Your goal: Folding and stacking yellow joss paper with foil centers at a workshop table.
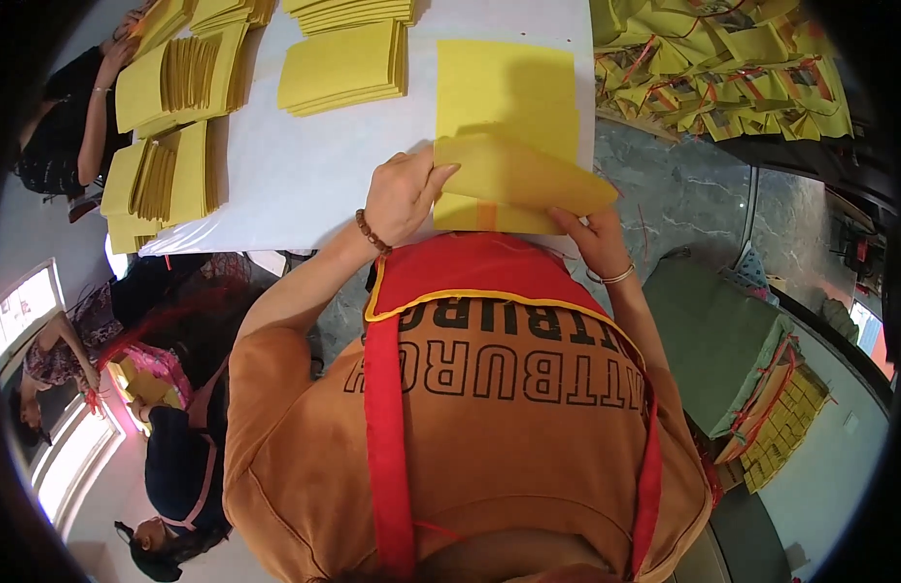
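A large yellow paper sheet (509,92) lies flat near the right edge of the white table, its near part lifted in a curved flap (513,167). My left hand (402,192) pinches the flap's left edge, thumb on top. At the right, my right hand (598,240) grips the flap's near edge, thumb under it and some fingers hidden. Below the flap, a yellow strip of paper with a small orange patch (486,216) shows by the table's front edge. A shadow falls across the sheet.
Folded yellow paper stacks (339,68) stand on the white table (275,185), with more stacks (183,83) at its left. Bundled yellow paper with red ties (722,78) is at the far right. A green-covered pile (713,340) stands at my right. Other people work at the left.
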Demonstrator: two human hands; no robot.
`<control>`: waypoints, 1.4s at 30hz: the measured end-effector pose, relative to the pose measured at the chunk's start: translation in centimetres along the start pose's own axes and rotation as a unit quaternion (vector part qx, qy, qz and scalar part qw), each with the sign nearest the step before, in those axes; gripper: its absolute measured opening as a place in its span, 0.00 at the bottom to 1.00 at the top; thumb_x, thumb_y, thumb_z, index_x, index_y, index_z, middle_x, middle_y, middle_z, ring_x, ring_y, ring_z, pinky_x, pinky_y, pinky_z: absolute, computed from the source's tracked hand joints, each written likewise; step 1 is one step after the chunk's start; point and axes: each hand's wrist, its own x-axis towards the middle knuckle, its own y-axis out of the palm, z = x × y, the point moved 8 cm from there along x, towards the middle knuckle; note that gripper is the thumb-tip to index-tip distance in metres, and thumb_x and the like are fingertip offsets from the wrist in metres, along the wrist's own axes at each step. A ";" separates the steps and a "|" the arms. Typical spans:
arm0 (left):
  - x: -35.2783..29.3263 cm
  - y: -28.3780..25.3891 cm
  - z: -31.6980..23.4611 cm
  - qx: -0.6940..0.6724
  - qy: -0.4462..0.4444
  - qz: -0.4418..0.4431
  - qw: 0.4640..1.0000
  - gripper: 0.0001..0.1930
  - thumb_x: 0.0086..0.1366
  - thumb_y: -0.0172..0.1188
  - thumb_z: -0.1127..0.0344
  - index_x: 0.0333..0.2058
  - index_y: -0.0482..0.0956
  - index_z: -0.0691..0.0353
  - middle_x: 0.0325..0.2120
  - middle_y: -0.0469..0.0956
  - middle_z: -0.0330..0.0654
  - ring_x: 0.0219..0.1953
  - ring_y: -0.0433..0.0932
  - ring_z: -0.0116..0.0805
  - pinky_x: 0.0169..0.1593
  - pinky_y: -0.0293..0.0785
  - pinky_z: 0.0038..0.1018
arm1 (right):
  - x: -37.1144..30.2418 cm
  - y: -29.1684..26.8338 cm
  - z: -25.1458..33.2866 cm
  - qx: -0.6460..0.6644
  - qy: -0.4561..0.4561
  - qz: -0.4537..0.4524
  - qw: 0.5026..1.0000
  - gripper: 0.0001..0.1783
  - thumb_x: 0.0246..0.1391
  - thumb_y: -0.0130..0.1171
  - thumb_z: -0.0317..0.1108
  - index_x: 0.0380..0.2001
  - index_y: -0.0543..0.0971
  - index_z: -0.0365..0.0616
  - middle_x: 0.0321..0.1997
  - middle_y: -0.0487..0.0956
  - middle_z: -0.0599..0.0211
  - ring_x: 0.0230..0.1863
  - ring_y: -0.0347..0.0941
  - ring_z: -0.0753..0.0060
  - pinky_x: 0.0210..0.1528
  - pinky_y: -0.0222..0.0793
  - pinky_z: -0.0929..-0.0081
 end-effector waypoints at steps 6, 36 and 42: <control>1.1 1.8 4.0 -0.107 -0.192 -0.002 0.975 0.15 0.64 0.49 0.60 0.23 0.66 0.65 0.10 0.66 0.49 0.14 0.66 0.47 0.20 0.61 0.35 | 1.5 0.0 -1.9 0.099 0.111 -0.108 0.983 0.15 0.51 0.58 0.32 0.42 0.74 0.38 0.27 0.77 0.69 0.25 0.68 0.83 0.29 0.63 0.84; 1.6 1.7 5.7 -0.267 -0.339 -0.039 0.901 0.10 0.60 0.56 0.64 0.29 0.66 0.62 0.15 0.67 0.35 0.17 0.63 0.23 0.21 0.58 0.23 | 2.8 -1.5 -0.7 -0.078 0.118 -0.192 0.971 0.24 0.47 0.59 0.35 0.49 0.73 0.40 0.22 0.74 0.53 0.20 0.69 0.68 0.27 0.64 0.74; 5.1 1.1 -4.4 0.115 0.090 -0.034 0.989 0.17 0.55 0.59 0.62 0.43 0.70 0.60 0.41 0.71 0.45 0.46 0.67 0.41 0.48 0.60 0.36 | 2.8 -1.4 -0.7 -0.071 0.154 -0.168 0.971 0.24 0.46 0.60 0.36 0.48 0.73 0.40 0.23 0.75 0.50 0.21 0.72 0.65 0.27 0.65 0.71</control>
